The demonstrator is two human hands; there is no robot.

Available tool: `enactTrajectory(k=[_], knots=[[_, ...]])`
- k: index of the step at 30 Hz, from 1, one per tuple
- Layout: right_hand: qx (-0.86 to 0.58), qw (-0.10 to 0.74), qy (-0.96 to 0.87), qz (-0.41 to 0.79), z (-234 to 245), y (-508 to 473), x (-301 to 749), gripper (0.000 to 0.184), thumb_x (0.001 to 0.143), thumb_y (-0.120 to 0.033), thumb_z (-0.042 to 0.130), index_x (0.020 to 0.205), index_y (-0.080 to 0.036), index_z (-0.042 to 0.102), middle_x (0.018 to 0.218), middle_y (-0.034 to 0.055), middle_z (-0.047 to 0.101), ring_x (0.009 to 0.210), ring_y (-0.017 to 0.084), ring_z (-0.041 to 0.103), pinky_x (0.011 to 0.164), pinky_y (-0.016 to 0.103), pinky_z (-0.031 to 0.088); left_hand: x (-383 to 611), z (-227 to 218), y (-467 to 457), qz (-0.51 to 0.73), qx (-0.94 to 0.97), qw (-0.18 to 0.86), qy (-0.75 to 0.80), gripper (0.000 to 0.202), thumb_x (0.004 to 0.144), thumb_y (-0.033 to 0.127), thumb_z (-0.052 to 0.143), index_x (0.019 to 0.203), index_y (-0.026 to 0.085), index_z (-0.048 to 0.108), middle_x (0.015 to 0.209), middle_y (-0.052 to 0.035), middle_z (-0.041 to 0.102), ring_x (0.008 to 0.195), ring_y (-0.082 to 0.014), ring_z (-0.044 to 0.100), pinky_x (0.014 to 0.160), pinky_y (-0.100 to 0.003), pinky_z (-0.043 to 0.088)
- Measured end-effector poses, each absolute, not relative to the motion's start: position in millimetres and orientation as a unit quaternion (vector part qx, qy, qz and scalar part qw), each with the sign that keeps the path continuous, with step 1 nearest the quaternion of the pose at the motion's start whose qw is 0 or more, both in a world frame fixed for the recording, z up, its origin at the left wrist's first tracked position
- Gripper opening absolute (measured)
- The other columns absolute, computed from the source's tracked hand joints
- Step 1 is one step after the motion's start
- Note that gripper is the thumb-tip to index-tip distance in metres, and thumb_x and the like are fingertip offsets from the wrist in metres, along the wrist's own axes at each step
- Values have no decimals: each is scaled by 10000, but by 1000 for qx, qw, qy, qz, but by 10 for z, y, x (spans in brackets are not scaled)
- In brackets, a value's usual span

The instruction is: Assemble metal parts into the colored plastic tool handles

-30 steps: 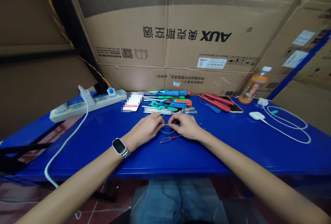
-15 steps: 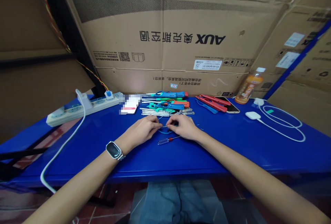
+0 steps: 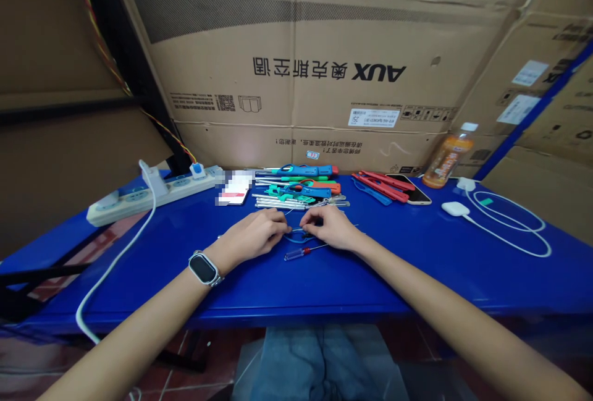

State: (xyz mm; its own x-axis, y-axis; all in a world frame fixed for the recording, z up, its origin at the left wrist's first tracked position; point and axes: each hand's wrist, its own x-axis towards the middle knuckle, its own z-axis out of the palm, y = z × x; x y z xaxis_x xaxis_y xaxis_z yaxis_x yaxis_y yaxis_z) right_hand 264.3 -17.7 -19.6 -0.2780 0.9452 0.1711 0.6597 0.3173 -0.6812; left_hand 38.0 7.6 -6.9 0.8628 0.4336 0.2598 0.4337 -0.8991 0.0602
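My left hand, with a watch on its wrist, is closed, fingertips pressed together above the blue table. Facing it, my right hand is also closed, thumb and forefinger curled together. Between the fingertips lie a thin curved blue piece and some fine pale strands. What each hand pinches is too small to make out. Just below the right hand rests a small screwdriver with a clear handle and red collar, its shaft running toward that hand.
Behind the hands lie several long lighter-like tools and thin metal rods. Red plastic pieces lie by a phone. A drink bottle, a charging cable and a power strip stand around the table.
My hands stay nearly in place, with slight finger movement over the blue piece, more of which shows between them. The whole view has shifted slightly.
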Motion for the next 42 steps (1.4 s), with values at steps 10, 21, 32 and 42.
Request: enactTrajectory(k=[10,21,32,42], knots=[[-516,308,-747,285,-244,-92,2677,147,706,-95,590,794,-153,693,761,27,701,701,144,634,676,245,485,382,-55,46,-119,-969,33,-212,267,912,102,477,920,170,735,996,-80,667,874,-210,629,815,-336,504],[-539,325,-729,270,-243,-150,2740,242,681,-81,572,871,-181,684,764,-6,686,675,112,605,635,211,449,323,-55,146,-180,-938,-136,-263,205,898,240,576,1074,178,661,1043,-68,681,909,-196,649,824,-304,510],[-525,318,-732,295,-241,-156,2776,211,713,-97,598,895,-177,671,810,13,690,747,135,633,705,246,485,290,-46,171,-203,-927,-209,-238,245,914,169,507,1021,167,727,1034,-87,684,888,-182,647,834,-307,506],[-516,314,-743,289,-238,-164,2775,183,737,-119,601,896,-177,671,824,18,688,757,141,626,718,259,489,291,-58,174,-190,-936,-190,-228,239,952,196,502,1014,171,732,1024,-90,667,911,-190,644,857,-303,502]])
